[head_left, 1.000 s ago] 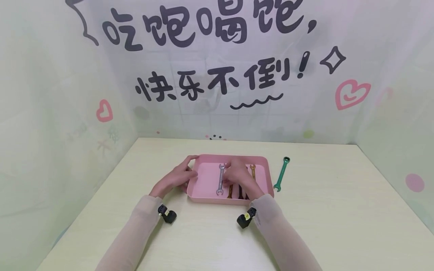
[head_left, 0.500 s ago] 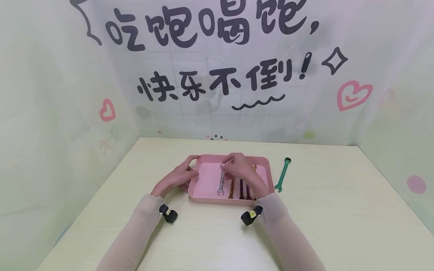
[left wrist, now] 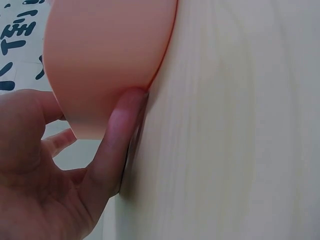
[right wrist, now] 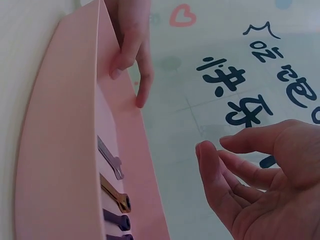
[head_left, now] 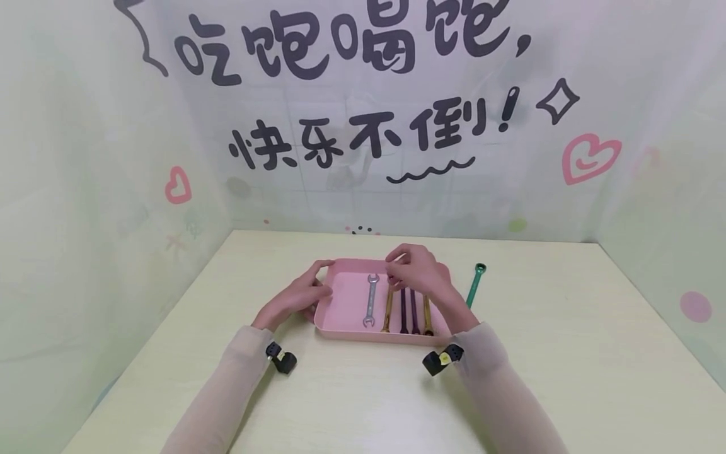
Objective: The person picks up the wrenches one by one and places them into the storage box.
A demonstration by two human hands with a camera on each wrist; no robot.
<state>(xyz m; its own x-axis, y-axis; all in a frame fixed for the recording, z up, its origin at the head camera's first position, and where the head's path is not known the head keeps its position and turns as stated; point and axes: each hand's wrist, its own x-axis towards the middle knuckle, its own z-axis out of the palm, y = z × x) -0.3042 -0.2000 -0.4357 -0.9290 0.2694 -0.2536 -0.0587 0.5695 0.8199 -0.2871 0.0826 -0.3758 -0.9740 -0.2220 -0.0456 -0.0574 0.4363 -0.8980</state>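
A pink tray [head_left: 345,335] lies on the table, and my left hand [head_left: 293,299] grips its left side. The left wrist view shows one digit [left wrist: 124,117] along the wall's outside, low by the table, with other fingers reaching past the rim. My right hand [head_left: 416,271] hovers over the tray's back right part, fingers bent and holding nothing; a gap shows between thumb and fingertips. Inside the tray, a silver open-end wrench [head_left: 371,301] is leftmost. Right of it lie a bronze wrench [head_left: 388,313], two dark purple wrenches [head_left: 414,315] and a gold wrench [head_left: 428,318], partly hidden by my right hand.
A green combination wrench [head_left: 476,284] lies on the table [head_left: 567,340] to the tray's right, its lower end hidden behind my right forearm. A printed cloth [head_left: 363,202] hangs behind the table. Each wrist carries a small black camera [head_left: 282,359].
My right hand has lifted away from the silver wrench's upper end and moved right and back. The silver wrench stays in place. My left hand still grips the tray.
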